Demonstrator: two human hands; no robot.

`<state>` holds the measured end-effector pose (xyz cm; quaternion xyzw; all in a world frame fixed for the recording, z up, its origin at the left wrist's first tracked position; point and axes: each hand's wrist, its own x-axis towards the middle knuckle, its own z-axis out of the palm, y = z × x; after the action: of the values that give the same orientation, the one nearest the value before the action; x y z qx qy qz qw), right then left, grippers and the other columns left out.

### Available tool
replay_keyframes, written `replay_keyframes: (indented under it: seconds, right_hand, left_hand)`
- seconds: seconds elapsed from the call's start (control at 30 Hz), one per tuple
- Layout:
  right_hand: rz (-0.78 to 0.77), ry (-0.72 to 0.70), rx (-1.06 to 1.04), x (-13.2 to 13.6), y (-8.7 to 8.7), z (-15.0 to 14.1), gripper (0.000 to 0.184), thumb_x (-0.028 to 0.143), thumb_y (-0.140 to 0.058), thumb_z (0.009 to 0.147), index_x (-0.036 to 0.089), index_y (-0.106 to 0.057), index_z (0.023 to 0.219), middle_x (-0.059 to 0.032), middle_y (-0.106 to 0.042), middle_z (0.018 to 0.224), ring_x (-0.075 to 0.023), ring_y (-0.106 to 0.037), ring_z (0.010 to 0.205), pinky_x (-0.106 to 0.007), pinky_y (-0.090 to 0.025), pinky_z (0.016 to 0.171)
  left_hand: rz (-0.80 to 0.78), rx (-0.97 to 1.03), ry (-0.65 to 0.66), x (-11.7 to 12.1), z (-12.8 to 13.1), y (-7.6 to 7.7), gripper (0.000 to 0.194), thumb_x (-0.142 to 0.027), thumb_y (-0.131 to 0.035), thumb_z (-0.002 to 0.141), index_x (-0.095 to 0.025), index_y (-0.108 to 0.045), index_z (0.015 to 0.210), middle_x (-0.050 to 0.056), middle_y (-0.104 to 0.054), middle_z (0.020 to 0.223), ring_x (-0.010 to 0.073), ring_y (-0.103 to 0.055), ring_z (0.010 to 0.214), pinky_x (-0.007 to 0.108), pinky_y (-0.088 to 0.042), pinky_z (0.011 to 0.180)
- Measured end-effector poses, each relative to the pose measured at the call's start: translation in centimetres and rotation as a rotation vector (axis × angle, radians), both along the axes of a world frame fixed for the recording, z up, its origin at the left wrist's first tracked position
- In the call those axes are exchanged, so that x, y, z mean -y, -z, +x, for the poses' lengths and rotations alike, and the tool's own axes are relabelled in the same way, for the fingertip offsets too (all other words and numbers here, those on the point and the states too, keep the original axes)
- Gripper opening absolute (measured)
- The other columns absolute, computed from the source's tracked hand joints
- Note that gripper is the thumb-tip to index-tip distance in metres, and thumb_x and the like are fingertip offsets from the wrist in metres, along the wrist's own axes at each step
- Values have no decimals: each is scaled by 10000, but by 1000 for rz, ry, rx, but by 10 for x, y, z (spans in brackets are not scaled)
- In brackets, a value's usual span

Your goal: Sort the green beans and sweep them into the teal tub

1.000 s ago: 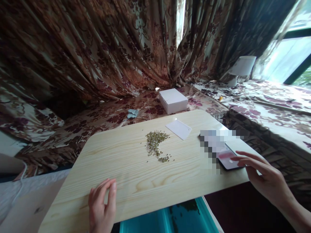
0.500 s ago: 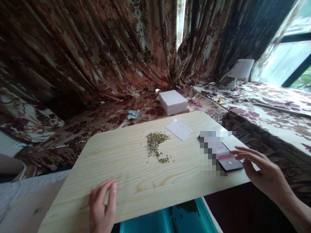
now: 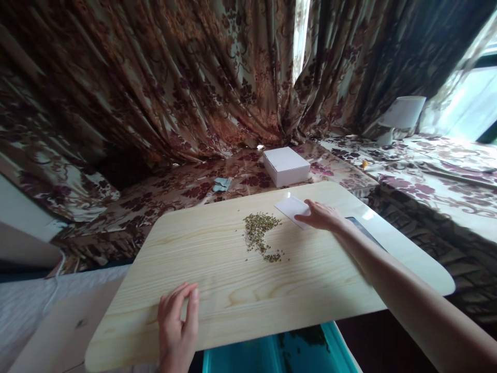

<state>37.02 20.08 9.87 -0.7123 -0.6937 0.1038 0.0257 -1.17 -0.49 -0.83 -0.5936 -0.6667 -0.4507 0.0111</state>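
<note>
While your L hand (image 3: 176,326) sits at the near L part of the wood-look table (image 3: 186,264), its fingers are loosely bent, thumb apart from them, w/ nothing visible in the grasp; can't tell if it touches the top. Beyond the far edge, a light blue cloth (image 3: 221,184) lies on the floral cover (image 3: 248,178). Below the near edge is a teal tub (image 3: 240,355), w/ dark bits in its R part. The small green-brown seeds (image 3: 258,230) lie in a curved heap around mid-table, a few strays about it. Behind the far edge sits a closed white box (image 3: 287,166). Just R of the seeds, the flat white card (image 3: 289,208) lies on the table. Your R hand (image 3: 316,215) is at the card's R end, thumb nearer you, index farther; can't tell if they're closed on it. Your R forearm partly hides a dark flat slab (image 3: 365,232). Far R, a white lamp (image 3: 406,113) stands upright.
</note>
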Motion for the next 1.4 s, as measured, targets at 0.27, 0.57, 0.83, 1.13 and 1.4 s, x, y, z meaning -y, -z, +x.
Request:
replay_keyframes:
  seconds: [0.27, 0.57, 0.83, 1.13, 1.4]
  right_hand:
    - [-78, 48, 42, -14, 2, -13, 758, 578, -739, 719, 119, -577, 1300, -267, -594, 1353, -417, -520, 1306, -518, -455, 970]
    - [-61, 66, -186, -28, -9, 3, 474, 337, -808, 655, 101, -716, 1055, -181, -728, 1068, -306, -713, 954, -384, -571, 789]
    - [172, -39, -482, 53, -18, 26, 335, 449, -560, 861, 201, -767, 951, -31, -770, 772, -231, -713, 708, -309, -553, 622]
    - [383, -331, -560, 123, -8, 10, 308, 419, -534, 933, 240, -779, 987, -88, -818, 952, -241, -760, 743, -306, -590, 594]
    - [446, -542, -544, 123, -7, 1, 236, 268, -522, 968, 217, -752, 967, -73, -808, 946, -200, -776, 781, -251, -603, 613]
  left_hand:
    - [-7, -3, -2, -1, -4, 5, 353, -537, -497, 961, -247, -698, 964, 79, -754, 1027, 278, -662, 1074, 494, -377, 1110]
    - [-18, -17, 22, -3, -13, 11, 325, -515, -534, 955, -250, -721, 965, 70, -755, 1037, 272, -669, 1059, 483, -403, 1077]
    - [-5, -9, 25, -1, -5, 3, 283, -476, -543, 950, -247, -709, 950, 68, -761, 1013, 262, -673, 1042, 488, -366, 1099]
    - [2, 9, -4, 2, 9, -12, 271, -437, -506, 973, -238, -688, 943, 75, -749, 1019, 258, -653, 1069, 498, -324, 1127]
    - [19, 13, 1, 1, 10, -15, 259, -433, -508, 978, -245, -683, 940, 62, -740, 1001, 251, -653, 1040, 479, -383, 1071]
